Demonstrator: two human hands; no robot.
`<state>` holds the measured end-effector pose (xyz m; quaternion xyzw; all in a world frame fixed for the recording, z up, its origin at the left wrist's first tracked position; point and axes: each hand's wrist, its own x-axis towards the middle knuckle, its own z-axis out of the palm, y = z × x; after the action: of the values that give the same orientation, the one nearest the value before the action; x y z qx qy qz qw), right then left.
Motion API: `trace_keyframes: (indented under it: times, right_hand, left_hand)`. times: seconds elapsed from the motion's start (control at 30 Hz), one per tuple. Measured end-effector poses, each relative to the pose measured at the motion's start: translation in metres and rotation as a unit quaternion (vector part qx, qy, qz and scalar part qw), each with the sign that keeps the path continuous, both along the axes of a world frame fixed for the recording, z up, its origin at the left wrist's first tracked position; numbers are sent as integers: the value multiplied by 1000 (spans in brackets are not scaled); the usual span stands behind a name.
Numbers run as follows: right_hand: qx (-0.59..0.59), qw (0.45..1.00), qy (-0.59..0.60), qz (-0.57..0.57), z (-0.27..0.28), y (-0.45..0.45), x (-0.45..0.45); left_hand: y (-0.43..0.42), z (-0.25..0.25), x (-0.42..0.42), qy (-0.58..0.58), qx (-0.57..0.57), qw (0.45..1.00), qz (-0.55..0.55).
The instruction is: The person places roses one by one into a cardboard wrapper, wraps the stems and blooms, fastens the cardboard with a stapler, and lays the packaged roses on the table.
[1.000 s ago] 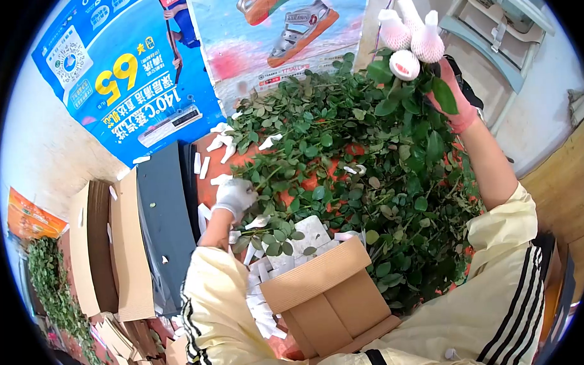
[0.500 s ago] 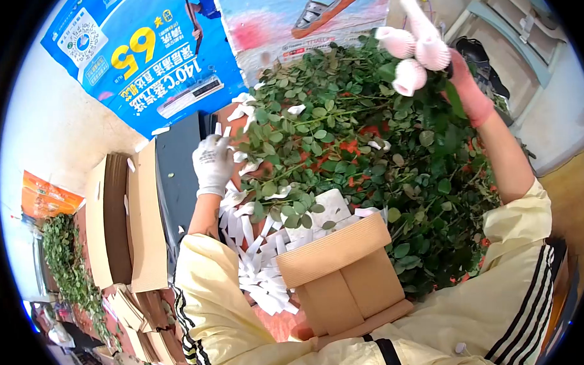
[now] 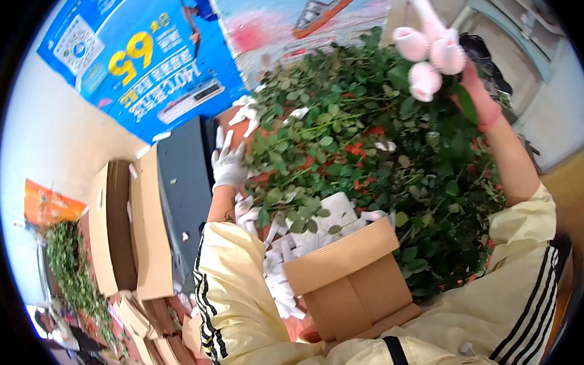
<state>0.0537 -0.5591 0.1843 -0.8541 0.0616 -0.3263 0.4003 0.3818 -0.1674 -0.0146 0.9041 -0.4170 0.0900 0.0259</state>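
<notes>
My right hand (image 3: 474, 91), in a pink glove, is closed round a bunch of flowers, likely roses (image 3: 434, 52), at the upper right. Their heads sit in pale pink netted sleeves, with green leaves hanging beneath; the fingers are partly hidden behind the blooms. My left hand (image 3: 229, 166), in a whitish glove, reaches toward the table's left side with its fingers stretched apart. It is beside white sleeves (image 3: 243, 113) and the edge of the leafy stems (image 3: 341, 129). A folded cardboard piece (image 3: 350, 277) stands close to my body.
Dark flat panels (image 3: 188, 186) and cardboard sheets (image 3: 150, 219) stand left of my left arm. White strips (image 3: 282, 273) lie scattered near the cardboard. Posters (image 3: 153, 65) line the back; a pale chair-like frame (image 3: 518, 33) stands at right.
My left hand has shifted right and its fingers have spread. The flower bunch in my right hand has moved slightly right and down; the view has shifted a little too.
</notes>
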Motion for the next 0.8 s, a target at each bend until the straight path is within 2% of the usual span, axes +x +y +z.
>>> trace_keyframes:
  times: [0.03, 0.07, 0.1, 0.13, 0.2, 0.23, 0.27, 0.33, 0.37, 0.4, 0.43, 0.47, 0.53, 0.57, 0.6, 0.63, 0.67, 0.7, 0.73, 0.77, 0.8]
  right_hand:
    - [-36, 999, -2, -17, 3, 0, -3]
    - [-56, 998, -7, -35, 6, -2, -7]
    - [-76, 996, -12, -54, 9, -4, -10]
    - [-27, 998, -4, -51, 20, -1, -18]
    - [99, 994, 17, -41, 46, 16, -34]
    - [134, 990, 21, -35, 57, 24, -38]
    - [88, 996, 12, -16, 64, 27, -40]
    - [-6, 1000, -7, 28, 73, 34, -41]
    - [-53, 997, -16, 50, 78, 36, -41]
    - [-98, 992, -24, 73, 80, 40, -39]
    - [-116, 989, -29, 85, 80, 49, -34]
    - [-133, 986, -34, 97, 82, 62, -29]
    - [-272, 957, 49, 88, 77, 106, -8]
    - [-365, 925, 11, 108, 68, 133, 3]
    - [-453, 882, -30, 124, 53, 157, 15]
    - [-414, 890, 45, 186, 30, 170, 34]
    - [-375, 885, 122, 246, 11, 180, 51]
    - [-390, 869, 180, 244, 7, 194, 60]
    - [-404, 850, 239, 241, 0, 205, 65]
    - [-434, 863, 127, 227, -37, 199, 77]
    - [-437, 861, 125, 229, -46, 203, 81]
  left_hand:
    - [-3, -8, 11, -7, 18, 1000, 13]
    - [-9, 3, 12, 15, 93, 995, 24]
    - [-7, 14, 10, -27, 105, 994, -4]
    - [-6, 29, 5, -68, 117, 990, -31]
    - [-14, 75, -3, -10, 177, 984, -33]
    - [-4, 73, 9, 29, 81, 992, -92]
    - [1, 97, -6, 152, 8, 983, -100]
    - [10, 152, -40, 302, 44, 946, -109]
    - [17, 174, -54, 300, 43, 947, -108]
    - [26, 191, -67, 415, 8, 903, -109]
    - [33, 198, -77, 523, -26, 845, -108]
    - [38, 190, -83, 523, -22, 846, -102]
    - [47, 163, -89, 631, -156, 755, -86]
    - [41, 162, -99, 661, -170, 723, -109]
    - [41, 159, -99, 510, -79, 821, -245]
    - [41, 155, -98, 316, -26, 878, -358]
    - [45, 157, -99, 462, -87, 837, -280]
    - [49, 159, -101, 586, -168, 769, -194]
    - [41, 181, -117, 728, -230, 639, -94]
    - [43, 170, -109, 713, -233, 656, -83]
    - [48, 166, -105, 711, -238, 656, -83]
